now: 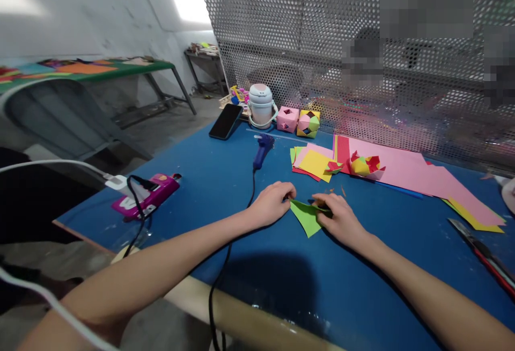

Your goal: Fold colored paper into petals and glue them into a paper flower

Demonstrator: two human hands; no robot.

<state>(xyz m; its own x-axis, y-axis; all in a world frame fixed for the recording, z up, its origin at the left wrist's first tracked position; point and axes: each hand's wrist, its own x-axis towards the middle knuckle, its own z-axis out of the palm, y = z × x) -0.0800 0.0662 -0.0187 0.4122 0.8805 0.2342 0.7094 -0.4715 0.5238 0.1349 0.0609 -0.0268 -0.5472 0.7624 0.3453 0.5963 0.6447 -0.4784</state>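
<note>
A green sheet of paper (308, 219), folded to a triangle with one point toward me, lies on the blue table between my hands. My left hand (274, 202) is closed with its fingertips at the paper's left corner. At the right corner, my right hand (341, 218) has its thumb and curled fingers on the paper, partly covering it. Beyond my hands lie square paper sheets (316, 164) in yellow, pink, red and green. A folded red and yellow paper piece (365, 165) sits to their right.
A blue glue gun (263, 151) lies ahead, its black cord running past my left arm. Beyond are a phone (226, 122), a white lidded container (260, 105) and folded paper balls (288, 119). A purple power strip (145, 196) is left; scissors (483, 254) lie right.
</note>
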